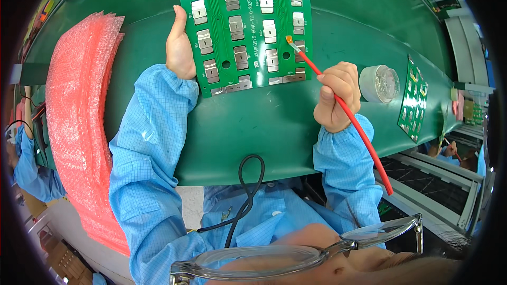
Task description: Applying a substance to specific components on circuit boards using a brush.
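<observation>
A green circuit board with rows of silvery metal tabs is held up at the top middle, tilted toward me. My left hand grips its left edge; the thumb shows at the side and the other fingers are hidden behind the board. A red-handled paintbrush is pinched in my right hand, its handle slanting down to the right. The brush's yellowish bristle tip meets or hovers just over the board's lower right part, beside a metal tab; I cannot tell whether it touches.
Right of my right hand stands a round clear tub. Beyond it lies another green circuit board. Tall stacked pink bubble wrap rises at the left on the green work table. A black cord loops before my body. Other people's blue sleeves show at both sides.
</observation>
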Demonstrator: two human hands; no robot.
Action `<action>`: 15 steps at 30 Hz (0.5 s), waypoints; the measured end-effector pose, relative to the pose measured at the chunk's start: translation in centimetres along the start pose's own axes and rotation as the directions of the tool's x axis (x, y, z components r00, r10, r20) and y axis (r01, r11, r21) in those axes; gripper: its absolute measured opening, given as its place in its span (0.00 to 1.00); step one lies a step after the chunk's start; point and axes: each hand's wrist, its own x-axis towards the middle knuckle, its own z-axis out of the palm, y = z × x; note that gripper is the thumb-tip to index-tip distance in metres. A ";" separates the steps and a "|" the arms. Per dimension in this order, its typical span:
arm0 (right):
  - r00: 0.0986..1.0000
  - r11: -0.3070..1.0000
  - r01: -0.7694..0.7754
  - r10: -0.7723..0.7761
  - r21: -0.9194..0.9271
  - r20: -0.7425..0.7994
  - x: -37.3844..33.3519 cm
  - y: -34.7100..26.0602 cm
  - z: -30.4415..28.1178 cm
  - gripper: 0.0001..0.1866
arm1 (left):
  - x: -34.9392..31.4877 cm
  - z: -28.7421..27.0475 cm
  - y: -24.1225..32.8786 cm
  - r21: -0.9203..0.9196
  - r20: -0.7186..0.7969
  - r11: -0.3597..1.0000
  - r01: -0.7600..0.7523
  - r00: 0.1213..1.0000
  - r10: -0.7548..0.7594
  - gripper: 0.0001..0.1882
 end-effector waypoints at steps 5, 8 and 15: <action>1.000 1.000 -0.007 0.008 0.021 -0.004 -0.1 -0.1 0.0 0.08 | 0.1 0.0 0.0 -0.004 -0.007 1.000 -0.010 1.000 0.010 0.30; 1.000 1.000 -0.001 0.001 0.027 -0.003 0.0 -0.2 -0.1 0.08 | 0.1 -0.1 0.1 -0.005 -0.004 1.000 -0.014 1.000 0.014 0.30; 1.000 1.000 -0.017 0.016 0.022 0.011 -0.1 -0.5 -0.4 0.09 | 0.1 -0.4 0.1 0.001 0.004 1.000 -0.028 1.000 0.028 0.30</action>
